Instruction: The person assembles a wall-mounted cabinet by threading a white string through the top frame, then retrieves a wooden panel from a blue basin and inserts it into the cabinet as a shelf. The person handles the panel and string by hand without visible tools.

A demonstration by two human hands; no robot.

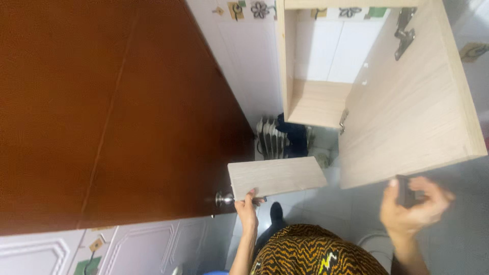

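My left hand (pixel 248 204) grips the near edge of a flat, light wood board (pixel 277 176) and holds it up in the middle of the view. My right hand (pixel 413 202) is curled around a small dark object (pixel 404 190), just below the edge of the open cabinet door (pixel 407 102). That door belongs to a light wood cabinet (pixel 318 102), whose inside stands open between the two hands, further away. The picture appears turned sideways.
A large reddish-brown door (pixel 117 112) with a round metal knob (pixel 223 198) fills the left side, close to the board. A white ribbed heater (pixel 270 138) and dark items sit below the cabinet. Metal hinges (pixel 405 28) show on the cabinet door. My patterned clothing (pixel 310 252) is at the bottom.
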